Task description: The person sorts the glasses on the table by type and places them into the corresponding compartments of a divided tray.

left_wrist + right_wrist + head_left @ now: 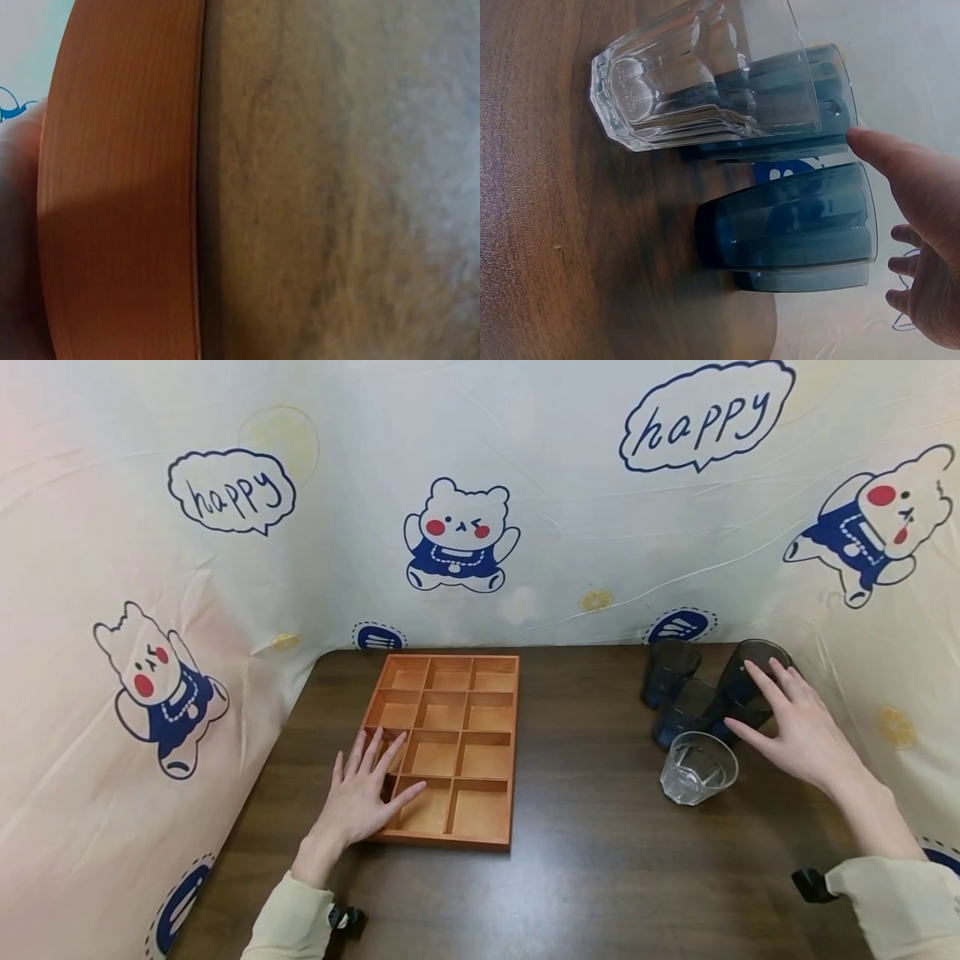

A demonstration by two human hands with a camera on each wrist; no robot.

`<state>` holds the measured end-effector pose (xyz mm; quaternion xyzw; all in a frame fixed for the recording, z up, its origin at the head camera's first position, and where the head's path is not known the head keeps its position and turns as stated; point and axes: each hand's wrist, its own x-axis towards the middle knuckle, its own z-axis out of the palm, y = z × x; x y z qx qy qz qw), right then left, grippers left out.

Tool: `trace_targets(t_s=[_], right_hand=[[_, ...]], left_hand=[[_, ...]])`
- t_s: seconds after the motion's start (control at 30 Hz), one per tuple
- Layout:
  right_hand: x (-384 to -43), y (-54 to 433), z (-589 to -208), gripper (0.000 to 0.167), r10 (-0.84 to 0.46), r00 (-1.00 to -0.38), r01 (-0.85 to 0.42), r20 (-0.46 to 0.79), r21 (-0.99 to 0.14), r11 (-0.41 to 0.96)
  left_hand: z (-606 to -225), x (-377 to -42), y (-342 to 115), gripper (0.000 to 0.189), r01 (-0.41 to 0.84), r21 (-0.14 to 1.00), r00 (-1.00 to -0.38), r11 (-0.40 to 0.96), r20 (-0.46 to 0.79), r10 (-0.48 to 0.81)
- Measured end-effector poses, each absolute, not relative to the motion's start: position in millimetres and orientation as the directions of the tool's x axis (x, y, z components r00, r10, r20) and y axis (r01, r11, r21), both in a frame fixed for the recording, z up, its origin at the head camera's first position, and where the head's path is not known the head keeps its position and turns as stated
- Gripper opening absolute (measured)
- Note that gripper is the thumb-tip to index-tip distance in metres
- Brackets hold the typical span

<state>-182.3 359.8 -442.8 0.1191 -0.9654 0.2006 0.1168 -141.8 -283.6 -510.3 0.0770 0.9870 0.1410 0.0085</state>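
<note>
A wooden tray (pixel 514 752) divided into several square compartments lies on the table. My left hand (pixel 356 802) is spread over its front left corner, fingers reaching across the left compartments. In the left wrist view the tray's side wall (pixel 120 180) fills much of the picture, with part of the hand beyond it. Over on the right, several dark blue drinking glasses (pixel 795 217) stand grouped with one clear faceted glass (pixel 697 772) at their front. My right hand (pixel 806 735) is at the blue glasses, fingers spread and not curled round any; whether a fingertip touches one cannot be told.
The dark wooden table (pixel 585 860) carries the tray on the left and the glasses near its back right. A pale printed cloth (pixel 562 510) with bears and speech bubbles hangs behind and at both sides.
</note>
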Motion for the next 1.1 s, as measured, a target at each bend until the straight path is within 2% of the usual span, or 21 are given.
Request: trace_targets(t_s=[0.27, 0.63, 1.1], right_hand=[[-181, 360, -448, 0.090, -0.142, -0.963, -0.225, 0.228, -0.393, 0.891], [-182, 361, -457, 0.091, -0.083, -0.978, -0.173, 0.193, -0.522, 0.835], [-181, 360, -464, 0.090, 0.020, -0.962, -0.153, 0.271, -0.600, 0.785]], left_hand=[[-513, -140, -284, 0.094, 0.157, 0.252, -0.987, 0.955, 0.009, 0.160], [-514, -140, -283, 0.094, 0.156, 0.230, -0.987, 0.961, 0.012, 0.157], [-516, -139, -283, 0.092, 0.146, 0.225, -0.989, 0.963, 0.013, 0.147]])
